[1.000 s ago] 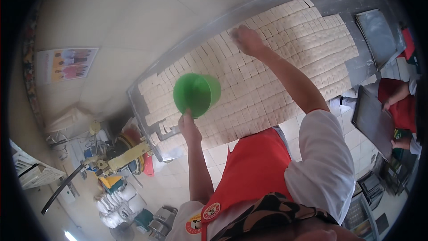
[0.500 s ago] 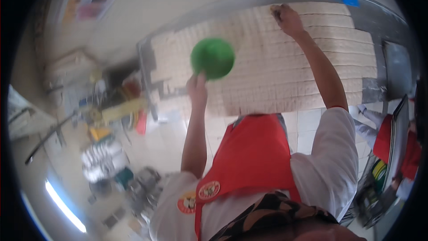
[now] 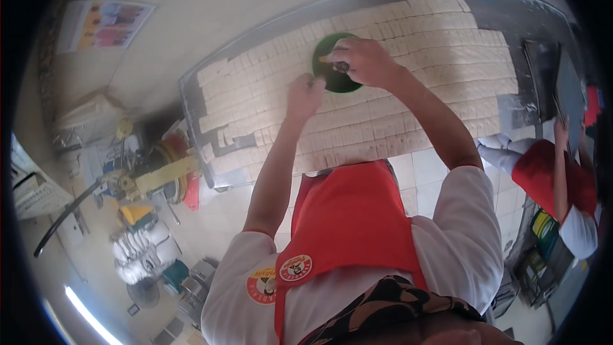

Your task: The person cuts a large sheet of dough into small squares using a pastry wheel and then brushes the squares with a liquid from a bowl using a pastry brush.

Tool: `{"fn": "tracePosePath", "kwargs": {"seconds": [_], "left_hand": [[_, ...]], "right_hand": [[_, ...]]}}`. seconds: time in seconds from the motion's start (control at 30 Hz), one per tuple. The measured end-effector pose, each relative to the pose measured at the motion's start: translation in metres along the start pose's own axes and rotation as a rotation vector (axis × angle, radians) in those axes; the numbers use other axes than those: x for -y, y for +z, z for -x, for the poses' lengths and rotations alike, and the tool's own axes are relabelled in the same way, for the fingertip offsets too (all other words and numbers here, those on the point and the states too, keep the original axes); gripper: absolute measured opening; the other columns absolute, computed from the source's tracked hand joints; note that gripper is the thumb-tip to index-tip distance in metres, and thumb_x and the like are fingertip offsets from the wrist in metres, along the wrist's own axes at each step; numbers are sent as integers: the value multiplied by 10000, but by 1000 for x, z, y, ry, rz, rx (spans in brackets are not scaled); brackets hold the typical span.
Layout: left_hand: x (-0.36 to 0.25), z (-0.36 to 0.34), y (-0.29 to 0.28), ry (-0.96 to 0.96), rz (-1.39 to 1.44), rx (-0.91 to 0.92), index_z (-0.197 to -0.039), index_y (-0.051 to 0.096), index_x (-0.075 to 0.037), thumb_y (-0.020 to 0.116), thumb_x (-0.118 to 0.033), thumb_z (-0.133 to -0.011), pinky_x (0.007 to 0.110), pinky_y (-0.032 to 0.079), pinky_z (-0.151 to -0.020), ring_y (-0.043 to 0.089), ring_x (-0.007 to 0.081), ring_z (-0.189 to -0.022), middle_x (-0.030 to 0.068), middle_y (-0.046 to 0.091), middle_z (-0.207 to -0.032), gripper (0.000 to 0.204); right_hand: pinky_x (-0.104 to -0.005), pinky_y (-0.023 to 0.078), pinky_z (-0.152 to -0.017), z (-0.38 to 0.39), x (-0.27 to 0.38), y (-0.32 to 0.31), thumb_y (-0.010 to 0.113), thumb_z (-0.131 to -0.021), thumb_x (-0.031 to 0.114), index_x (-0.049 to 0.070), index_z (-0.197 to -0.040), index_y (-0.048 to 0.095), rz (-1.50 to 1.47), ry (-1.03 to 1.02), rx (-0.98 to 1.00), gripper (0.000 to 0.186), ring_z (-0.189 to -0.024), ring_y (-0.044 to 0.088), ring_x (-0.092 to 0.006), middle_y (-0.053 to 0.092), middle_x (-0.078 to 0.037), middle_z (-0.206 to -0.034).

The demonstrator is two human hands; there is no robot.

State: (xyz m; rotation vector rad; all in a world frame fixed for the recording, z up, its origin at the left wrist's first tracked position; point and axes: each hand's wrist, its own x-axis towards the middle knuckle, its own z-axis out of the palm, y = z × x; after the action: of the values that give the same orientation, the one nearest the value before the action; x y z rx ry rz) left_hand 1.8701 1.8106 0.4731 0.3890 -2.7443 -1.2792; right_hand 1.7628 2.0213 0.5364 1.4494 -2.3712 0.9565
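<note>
Bright, even indoor light, no hard shadows. Strong fisheye: black vignette rings the frame, straight edges of the long steel desk bow toward the rim. Soft glare on the pale tiled floor at lower left, with a white streak of reflected tube light. Overall slightly soft and hazy, low contrast at left. Centre is sharpest, though both hands show mild motion blur. Cluttered gear at left and the person in red at the right edge are smeared and stretched.

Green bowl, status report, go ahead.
Left hand open, beside green bowl. Right hand reaching into bowl. Bowl rests on cut pale blocks covering metal table. Nothing blocking.
</note>
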Motion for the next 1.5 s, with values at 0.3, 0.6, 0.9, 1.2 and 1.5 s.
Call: {"fn": "tracePosePath", "kwargs": {"seconds": [0.3,0.6,0.9,1.2,1.5], "left_hand": [[-44,-24,47,184,95,-48,-756,580,25,671,-307,-927,454,442,-593,561,334,-635,215,566,-678,385],[-80,-83,77,123,197,-83,-851,618,54,646,-370,-943,464,460,-667,570,353,-715,240,587,-763,435],[-78,-92,85,-14,146,-16,-933,694,55,630,-413,-940,491,509,-770,681,394,-864,261,694,-901,472],[-59,-29,30,-167,520,-115,-958,717,39,634,-302,-989,293,438,-670,561,107,-728,24,654,-799,352],[-10,41,-35,-181,533,-271,-1001,712,44,587,-256,-1017,298,455,-788,582,103,-821,56,697,-917,325]], "right_hand": [[-343,553,-743,53,-16,-42,775,-874,136,112,-1043,751,-227,486,102,172,-832,697,-225,731,-74,-970],[-325,636,-664,135,-113,-128,791,-871,101,-57,-1071,688,-1153,829,-914,275,-768,725,-216,714,-126,-914],[-387,583,-641,178,-301,-137,774,-894,206,21,-1010,750,58,810,-599,219,-725,736,-265,753,-129,-886],[-489,543,-885,122,-265,-43,665,-871,162,85,-938,740,525,572,-105,127,-1023,661,-340,700,-154,-1031],[-366,551,-672,111,-227,-29,781,-866,389,53,-1014,771,-303,887,-382,367,-738,724,-220,769,-128,-840]]}}
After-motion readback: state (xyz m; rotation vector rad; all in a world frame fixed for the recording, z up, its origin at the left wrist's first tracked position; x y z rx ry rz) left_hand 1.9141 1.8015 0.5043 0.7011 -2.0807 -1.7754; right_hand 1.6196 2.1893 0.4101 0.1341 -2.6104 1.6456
